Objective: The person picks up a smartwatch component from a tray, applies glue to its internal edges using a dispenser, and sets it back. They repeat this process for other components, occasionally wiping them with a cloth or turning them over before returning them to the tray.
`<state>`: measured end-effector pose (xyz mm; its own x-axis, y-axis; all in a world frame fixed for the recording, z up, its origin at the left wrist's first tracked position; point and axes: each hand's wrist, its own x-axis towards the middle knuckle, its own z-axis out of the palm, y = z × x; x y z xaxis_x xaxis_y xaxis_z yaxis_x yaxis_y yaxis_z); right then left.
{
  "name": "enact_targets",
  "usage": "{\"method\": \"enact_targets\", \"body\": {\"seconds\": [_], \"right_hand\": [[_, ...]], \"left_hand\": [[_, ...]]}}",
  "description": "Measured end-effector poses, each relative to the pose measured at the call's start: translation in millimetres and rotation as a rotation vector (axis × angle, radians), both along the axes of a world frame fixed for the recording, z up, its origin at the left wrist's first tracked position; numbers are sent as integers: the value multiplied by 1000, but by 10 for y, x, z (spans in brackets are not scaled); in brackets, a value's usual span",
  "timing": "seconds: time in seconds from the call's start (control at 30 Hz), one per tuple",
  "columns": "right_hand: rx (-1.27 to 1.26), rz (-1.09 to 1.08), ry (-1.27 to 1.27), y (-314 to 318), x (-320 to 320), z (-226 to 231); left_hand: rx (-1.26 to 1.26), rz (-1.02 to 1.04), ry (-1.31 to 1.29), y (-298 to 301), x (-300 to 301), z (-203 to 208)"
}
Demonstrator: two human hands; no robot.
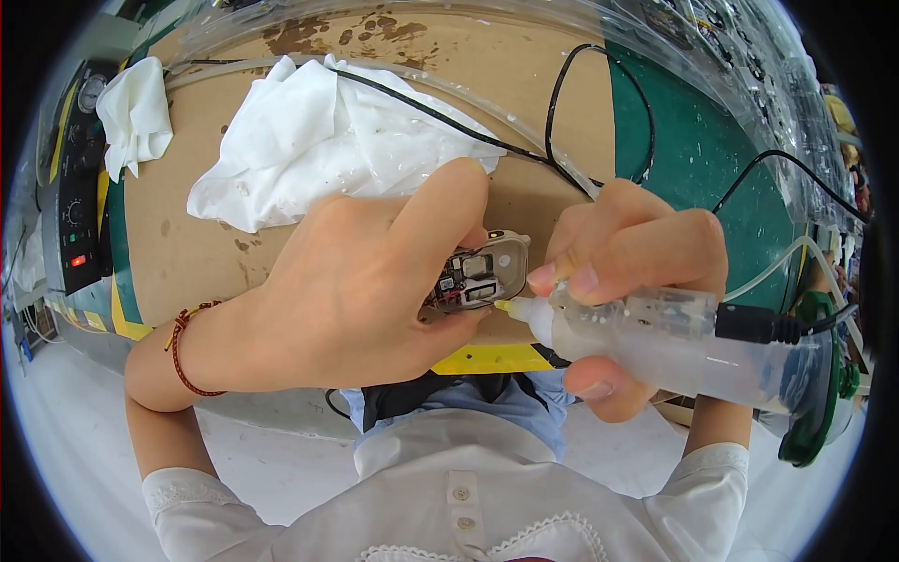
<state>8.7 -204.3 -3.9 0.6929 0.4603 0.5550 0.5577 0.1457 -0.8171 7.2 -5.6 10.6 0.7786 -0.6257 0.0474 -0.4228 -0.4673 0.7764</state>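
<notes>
My left hand [375,276] is closed round a small beige electronic device [508,265] whose casing is open, with a circuit board and small parts showing inside. In my right hand [646,253] lies a translucent dispensing syringe [674,347], tilted, with a green-rimmed cap at its back end and a black plug on its side. Its yellowish nozzle tip [504,305] meets or almost meets the lower edge of the device's inside; I cannot tell whether they touch. Fingers of my left hand hide the device's left part.
Behind my hands a crumpled white cloth [309,140] lies on the brown board [187,253]. A black controller box [80,206] with dials and a lit red switch stands at the left, beside another white cloth [136,117]. A black cable [421,108] and clear tubing cross the bench. Clear plastic trays [721,56] line the back right.
</notes>
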Motion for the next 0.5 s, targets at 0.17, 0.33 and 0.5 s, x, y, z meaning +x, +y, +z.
{"method": "enact_targets", "body": {"seconds": [0.17,0.33,0.5], "right_hand": [[-41,9,35,-3,-7,26],[-63,2,55,-22,-9,37],[-35,-1,62,-21,-10,13]], "left_hand": [[9,4,-11,4,-5,-1],[-4,0,-10,-1,1,6],[5,-5,3,6,-1,9]]}}
